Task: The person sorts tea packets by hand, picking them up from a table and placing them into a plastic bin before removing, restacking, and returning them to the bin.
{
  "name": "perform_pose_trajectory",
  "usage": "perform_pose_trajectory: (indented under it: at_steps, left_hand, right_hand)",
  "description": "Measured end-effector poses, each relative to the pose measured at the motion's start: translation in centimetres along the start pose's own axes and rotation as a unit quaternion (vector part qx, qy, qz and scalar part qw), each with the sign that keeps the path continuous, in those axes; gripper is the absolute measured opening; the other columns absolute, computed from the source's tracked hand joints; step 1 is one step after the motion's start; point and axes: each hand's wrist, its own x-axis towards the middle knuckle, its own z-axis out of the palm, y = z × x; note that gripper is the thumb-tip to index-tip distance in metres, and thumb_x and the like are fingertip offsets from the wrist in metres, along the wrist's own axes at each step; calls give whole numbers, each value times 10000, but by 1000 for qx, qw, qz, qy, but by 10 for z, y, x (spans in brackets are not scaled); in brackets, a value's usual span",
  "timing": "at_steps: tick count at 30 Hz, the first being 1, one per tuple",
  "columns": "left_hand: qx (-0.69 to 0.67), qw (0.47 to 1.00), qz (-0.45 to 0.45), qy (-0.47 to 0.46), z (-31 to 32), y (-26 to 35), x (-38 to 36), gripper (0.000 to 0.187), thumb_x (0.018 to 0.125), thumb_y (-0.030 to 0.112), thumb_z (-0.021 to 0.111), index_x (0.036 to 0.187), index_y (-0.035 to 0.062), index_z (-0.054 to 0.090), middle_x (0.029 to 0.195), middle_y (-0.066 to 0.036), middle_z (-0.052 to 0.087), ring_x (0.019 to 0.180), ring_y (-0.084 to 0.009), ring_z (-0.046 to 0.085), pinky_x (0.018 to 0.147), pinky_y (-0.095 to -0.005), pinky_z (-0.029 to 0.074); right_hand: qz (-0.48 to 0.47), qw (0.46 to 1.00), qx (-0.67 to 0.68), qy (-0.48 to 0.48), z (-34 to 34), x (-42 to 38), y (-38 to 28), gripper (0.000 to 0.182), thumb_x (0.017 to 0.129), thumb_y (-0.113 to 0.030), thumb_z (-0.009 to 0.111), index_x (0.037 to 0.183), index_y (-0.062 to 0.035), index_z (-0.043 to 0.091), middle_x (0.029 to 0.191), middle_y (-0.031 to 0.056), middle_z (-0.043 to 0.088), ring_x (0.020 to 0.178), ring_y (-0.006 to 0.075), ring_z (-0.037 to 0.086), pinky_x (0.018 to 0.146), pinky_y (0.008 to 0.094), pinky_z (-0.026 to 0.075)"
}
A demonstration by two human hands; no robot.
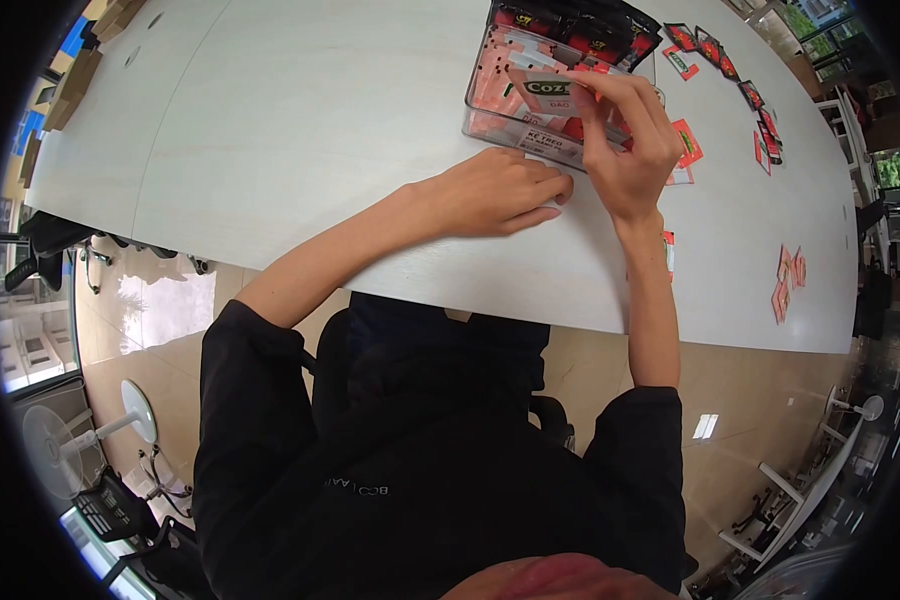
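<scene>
My right hand [632,140] pinches a pink sachet [546,94] marked "Cozy" between thumb and fingertips, holding it up over a clear plastic box [480,126]. Inside the box lie several pink sachets [495,75], with black-and-red packets [595,35] standing at its back. A white label [545,140] is on the box's front wall. My left hand [505,192] rests palm down on the white table just in front of the box, fingers loosely bent and thumb apart, with nothing seen in it.
On the white table [300,110], several black-and-red packets [750,95] form a curved line at the right. Red-and-white sachets [685,150] lie beside the box, and pink sachets [785,285] near the right edge. One more sachet [668,255] is partly hidden by my right forearm.
</scene>
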Motion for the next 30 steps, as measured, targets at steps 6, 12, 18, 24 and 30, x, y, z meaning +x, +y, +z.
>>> perform_pose_trajectory:
  at_steps: [6, 12, 18, 24, 30]
  left_hand:
    - [7, 999, 20, 24, 5, -5, -1, 192, 996, 238, 609, 1069, 64, 571, 960, -114, 690, 887, -344, 676, 812, -453, 530]
    - [4, 999, 22, 26, 4, -3, -1, 186, 992, 226, 610, 1057, 62, 549, 947, -102, 675, 867, -331, 672, 800, -446, 519]
    - [12, 1000, 13, 12, 1, -1, 0, 187, 1001, 240, 602, 1069, 72, 557, 949, -121, 688, 884, -345, 667, 808, -459, 514]
    - [14, 1000, 3, 5, 4, -3, 0, 194, 1004, 256, 602, 1080, 79, 576, 933, -138, 695, 880, -366, 663, 803, -470, 520]
    - [6, 1000, 7, 14, 2, -2, 2, 196, 995, 245, 610, 1051, 60, 575, 915, -134, 687, 853, -361, 668, 773, -469, 525]
  right_hand:
    - [13, 999, -27, -37, 5, 3, 4, 183, 845, -104, 795, 1024, -142, 775, 931, -24, 712, 802, 134, 621, 698, 298, 446]
    - [-66, 990, -112, -46, -1, 5, 10, 116, 842, -214, 808, 948, -176, 780, 920, -60, 708, 875, 143, 600, 862, 340, 367]
    - [-77, 989, -126, -28, -6, 5, 7, 103, 827, -174, 819, 922, -183, 780, 808, -78, 687, 832, 138, 590, 849, 320, 357]
    - [-95, 985, -98, -106, -3, 3, 13, 83, 833, -177, 813, 899, -171, 764, 825, -71, 686, 860, 138, 599, 859, 328, 364]
    - [-105, 977, -123, -136, -9, 3, 12, 82, 844, -171, 798, 920, -177, 768, 915, -65, 694, 936, 138, 600, 897, 338, 373]
